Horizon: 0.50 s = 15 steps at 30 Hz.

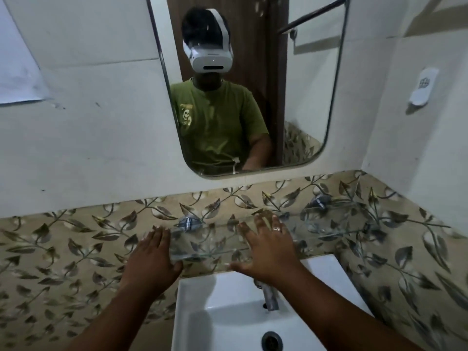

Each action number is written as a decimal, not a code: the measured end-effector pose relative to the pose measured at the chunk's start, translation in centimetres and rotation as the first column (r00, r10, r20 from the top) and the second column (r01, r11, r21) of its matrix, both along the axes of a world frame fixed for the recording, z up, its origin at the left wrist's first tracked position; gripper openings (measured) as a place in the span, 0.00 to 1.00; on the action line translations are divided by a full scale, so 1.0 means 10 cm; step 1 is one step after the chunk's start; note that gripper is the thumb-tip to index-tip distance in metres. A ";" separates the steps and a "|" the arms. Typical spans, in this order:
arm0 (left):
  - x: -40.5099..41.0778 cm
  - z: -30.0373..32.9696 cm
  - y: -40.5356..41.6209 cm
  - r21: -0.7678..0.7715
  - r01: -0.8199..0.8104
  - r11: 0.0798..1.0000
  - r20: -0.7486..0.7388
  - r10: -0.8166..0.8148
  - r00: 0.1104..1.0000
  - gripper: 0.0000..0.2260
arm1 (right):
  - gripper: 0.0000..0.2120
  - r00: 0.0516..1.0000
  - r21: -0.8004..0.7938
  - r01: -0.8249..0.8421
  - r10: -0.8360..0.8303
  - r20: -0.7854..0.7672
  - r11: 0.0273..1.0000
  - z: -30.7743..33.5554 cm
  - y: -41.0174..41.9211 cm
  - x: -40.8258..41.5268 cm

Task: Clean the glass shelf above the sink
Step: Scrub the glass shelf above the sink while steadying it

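Observation:
A clear glass shelf (210,240) runs along the leaf-patterned tile wall above the white sink (228,300), held by two metal brackets (188,222). My left hand (152,257) lies at the shelf's left end, fingers straight and together, thumb under the front edge. My right hand (268,247) rests flat on the middle of the glass with fingers spread; a ring is on one finger. No cloth or tool shows in either hand.
A metal tap (269,297) stands at the back of the sink, under my right wrist. A rounded mirror (311,110) hangs above the shelf. A white holder (422,90) is fixed to the right wall. The second bracket (319,200) sits at the shelf's right.

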<state>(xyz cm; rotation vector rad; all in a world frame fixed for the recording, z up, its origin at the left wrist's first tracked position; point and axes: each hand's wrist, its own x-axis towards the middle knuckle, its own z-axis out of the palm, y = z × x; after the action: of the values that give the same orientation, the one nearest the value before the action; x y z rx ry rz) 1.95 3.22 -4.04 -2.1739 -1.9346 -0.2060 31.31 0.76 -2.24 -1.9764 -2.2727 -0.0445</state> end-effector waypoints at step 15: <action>-0.14 -0.03 0.02 0.024 0.093 0.995 0.017 -0.094 0.995 0.43 | 0.43 1.000 0.029 0.015 -0.015 -0.004 0.999 -0.03 -0.24 0.15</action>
<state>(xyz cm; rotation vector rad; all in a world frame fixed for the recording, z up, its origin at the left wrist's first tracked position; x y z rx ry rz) 0.59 3.41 -4.34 -2.2571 -1.8315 -0.2630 32.80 -1.65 -2.52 -1.9773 -2.2427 -0.0752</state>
